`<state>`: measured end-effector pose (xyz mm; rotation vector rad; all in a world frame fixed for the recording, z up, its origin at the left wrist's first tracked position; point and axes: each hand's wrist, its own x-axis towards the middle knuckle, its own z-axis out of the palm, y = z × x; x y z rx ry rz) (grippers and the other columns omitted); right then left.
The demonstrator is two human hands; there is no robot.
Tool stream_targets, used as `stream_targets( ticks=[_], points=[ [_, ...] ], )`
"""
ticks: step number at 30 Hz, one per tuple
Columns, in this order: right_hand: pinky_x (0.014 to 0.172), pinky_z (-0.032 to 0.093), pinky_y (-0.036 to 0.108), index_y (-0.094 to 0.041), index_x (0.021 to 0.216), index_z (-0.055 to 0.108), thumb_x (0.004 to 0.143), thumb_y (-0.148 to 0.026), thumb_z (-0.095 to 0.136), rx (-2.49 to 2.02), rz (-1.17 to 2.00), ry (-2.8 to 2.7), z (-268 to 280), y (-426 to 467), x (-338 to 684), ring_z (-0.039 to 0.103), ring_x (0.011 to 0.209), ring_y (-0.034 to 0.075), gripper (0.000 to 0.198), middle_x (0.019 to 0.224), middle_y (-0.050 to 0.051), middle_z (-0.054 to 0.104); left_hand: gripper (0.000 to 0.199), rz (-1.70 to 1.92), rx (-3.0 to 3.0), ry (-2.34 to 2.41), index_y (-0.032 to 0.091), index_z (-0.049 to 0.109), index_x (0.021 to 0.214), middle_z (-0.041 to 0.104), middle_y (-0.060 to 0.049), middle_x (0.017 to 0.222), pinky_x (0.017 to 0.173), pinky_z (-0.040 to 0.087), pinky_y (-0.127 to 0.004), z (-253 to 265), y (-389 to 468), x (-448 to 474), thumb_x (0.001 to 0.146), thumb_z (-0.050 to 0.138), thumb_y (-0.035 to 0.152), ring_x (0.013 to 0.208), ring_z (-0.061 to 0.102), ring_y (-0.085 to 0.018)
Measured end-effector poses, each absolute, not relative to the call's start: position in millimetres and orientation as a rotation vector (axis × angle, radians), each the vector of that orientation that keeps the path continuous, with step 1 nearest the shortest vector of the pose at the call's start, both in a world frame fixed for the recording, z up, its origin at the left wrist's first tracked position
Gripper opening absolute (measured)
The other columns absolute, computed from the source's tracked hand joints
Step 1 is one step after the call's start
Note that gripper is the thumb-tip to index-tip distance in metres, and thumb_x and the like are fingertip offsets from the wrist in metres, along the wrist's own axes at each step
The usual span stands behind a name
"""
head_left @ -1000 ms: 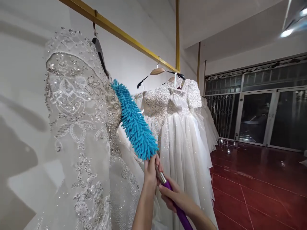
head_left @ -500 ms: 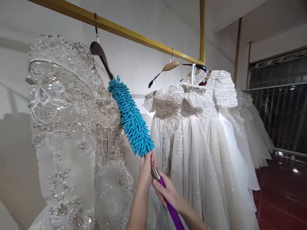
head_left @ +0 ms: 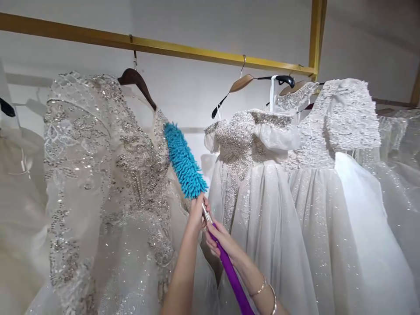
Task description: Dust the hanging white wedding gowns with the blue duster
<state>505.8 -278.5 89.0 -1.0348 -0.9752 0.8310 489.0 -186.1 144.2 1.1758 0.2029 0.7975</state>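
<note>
A bridal shop: beaded white gowns point(head_left: 249, 175) on hangers point(head_left: 241, 83) along a gold wall rail point(head_left: 197, 53)

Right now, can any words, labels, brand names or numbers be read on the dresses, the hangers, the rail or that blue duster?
None: no readable text shows anywhere.
Duster with its purple handle, held by the left hand and right hand: no print.
Beaded dress and the white dress beside it: no tag showing.
Hangers and gold rail: bare of marks.
</note>
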Motion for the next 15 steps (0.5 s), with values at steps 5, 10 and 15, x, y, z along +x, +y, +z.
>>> stream_targets(
  ticks=[5, 10, 15],
  points=[
    [0.023, 0.028, 0.01, -0.019, 0.106, 0.038, 0.073, -0.059, 0.051, -1.131, 0.681, -0.884, 56, -309, 533, 0.028, 0.024, 0.002, 0.053, 0.036, -0.016, 0.038, 0.036, 0.81, 1.169, 0.209, 0.021, 0.038, 0.055, 0.037, 0.011, 0.039, 0.03, 0.03, -0.016, 113, -218, 532, 0.061, 0.056, 0.051, 0.028, 0.032, -0.004],
    [0.025, 0.03, 0.012, -0.017, 0.126, 0.029, 0.074, -0.06, 0.049, -1.241, 0.43, -0.818, 52, -331, 566, 0.03, 0.026, 0.003, 0.07, 0.037, -0.015, 0.036, 0.036, 0.721, 1.217, 0.065, 0.02, 0.043, 0.056, 0.041, 0.009, 0.041, 0.034, 0.033, -0.018, 122, -249, 566, 0.064, 0.058, 0.051, 0.031, 0.033, -0.004],
    [0.025, 0.028, 0.015, -0.016, 0.123, 0.036, 0.074, -0.062, 0.047, -1.305, 0.436, -0.831, 40, -344, 580, 0.029, 0.026, 0.005, 0.068, 0.038, -0.014, 0.036, 0.04, 0.633, 1.216, 0.092, 0.02, 0.042, 0.049, 0.038, 0.007, 0.034, 0.034, 0.032, -0.02, 99, -255, 582, 0.067, 0.055, 0.054, 0.029, 0.034, -0.007]
  ],
)
